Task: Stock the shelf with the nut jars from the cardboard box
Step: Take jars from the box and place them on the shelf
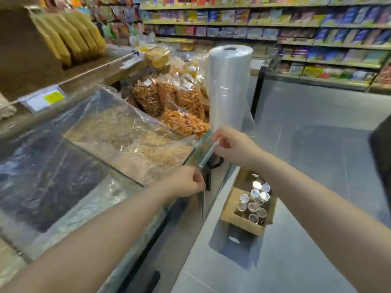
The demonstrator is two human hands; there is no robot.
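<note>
A cardboard box [237, 220] stands open on the grey floor beside the display counter, with several nut jars [254, 203] with shiny silver lids upright inside. Above it, both my hands are at the bottom of a tall roll of clear plastic bags [229, 85] at the counter's corner. My right hand [233, 144] pinches a thin sheet of plastic bag [206, 154] hanging from the roll. My left hand [187, 182] pinches the lower edge of the same sheet. Neither hand touches the box or the jars.
A glass-topped counter [88, 157] with bulk goods fills the left. Bags of orange snacks [169, 102] lie behind it. A wooden shelf [69, 81] with yellow packets [67, 41] and a price tag [43, 100] runs above. Stocked shelves [317, 39] line the back; grey floor [317, 166] lies to the right.
</note>
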